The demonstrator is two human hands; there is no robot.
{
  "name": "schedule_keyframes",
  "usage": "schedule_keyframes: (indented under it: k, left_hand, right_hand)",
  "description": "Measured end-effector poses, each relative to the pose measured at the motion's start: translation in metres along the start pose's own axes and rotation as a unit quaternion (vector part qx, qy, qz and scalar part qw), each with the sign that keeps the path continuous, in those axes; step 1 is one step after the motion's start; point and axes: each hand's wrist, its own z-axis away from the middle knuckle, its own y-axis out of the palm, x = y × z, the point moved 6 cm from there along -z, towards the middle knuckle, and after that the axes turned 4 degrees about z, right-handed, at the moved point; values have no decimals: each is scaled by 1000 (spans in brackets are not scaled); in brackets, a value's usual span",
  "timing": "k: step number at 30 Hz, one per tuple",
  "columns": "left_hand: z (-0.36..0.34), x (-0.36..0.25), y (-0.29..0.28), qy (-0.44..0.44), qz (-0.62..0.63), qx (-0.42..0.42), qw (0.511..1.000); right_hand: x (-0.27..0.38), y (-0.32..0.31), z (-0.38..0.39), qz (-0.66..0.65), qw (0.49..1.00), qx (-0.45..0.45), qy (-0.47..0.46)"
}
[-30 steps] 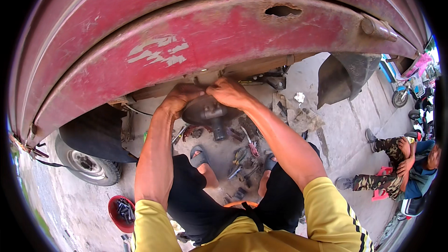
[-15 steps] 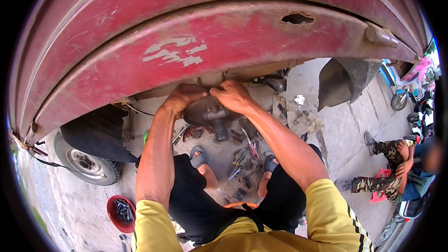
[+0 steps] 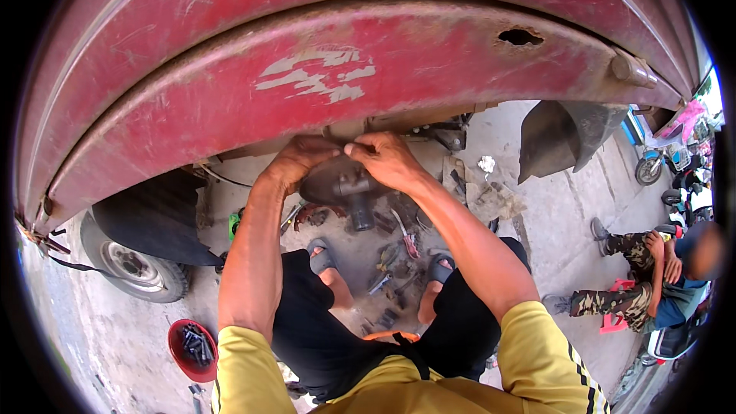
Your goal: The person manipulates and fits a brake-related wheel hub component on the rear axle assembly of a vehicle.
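My left hand (image 3: pixel 303 158) and my right hand (image 3: pixel 379 157) meet just below the rusty, scraped red body panel (image 3: pixel 199 100) of a vehicle. Both have curled fingers at the top of a dark, round metal part (image 3: pixel 356 207) with a cylindrical body hanging below it. The thumbs and fingertips nearly touch; whatever they grip there is too small and shadowed to make out. Hand tools (image 3: pixel 408 238) and loose parts lie on the concrete between my sandalled feet.
A wheel (image 3: pixel 130 264) and a black flap (image 3: pixel 153 222) are at left, a red bowl of metal pieces (image 3: pixel 192 345) below them. Another black flap (image 3: pixel 563 142) hangs at right. A person (image 3: pixel 636 299) in camouflage trousers sits on a red stool, with motorbikes (image 3: pixel 650 167) behind.
My view has shifted slightly, so the panel's markings sit further right. My hands stay at the dark part. The seated person's hands and arms have moved a little.
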Motion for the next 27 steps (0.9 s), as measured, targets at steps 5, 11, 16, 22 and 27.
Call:
schedule_keyframes:
  k: [5,11,16,22,27]
  left_hand:
    - [2,3,0,-30,17,-20,999]
    - [4,4,-3,-21,41,11,999]
    - [9,-1,3,-39,17,-37,998]
    - [4,4,5,-72,59,-13,996]
    - [3,2,0,-42,8,-14,999]
  right_hand:
    - [-2,5,-5,45,995,63,59]
    - [11,-10,25,73,977,-160,-118]
    - [13,-29,79,45,982,-154,100]
    - [-22,65,92,-226,948,-95,201]
    - [-17,88,75,-331,901,-204,195]
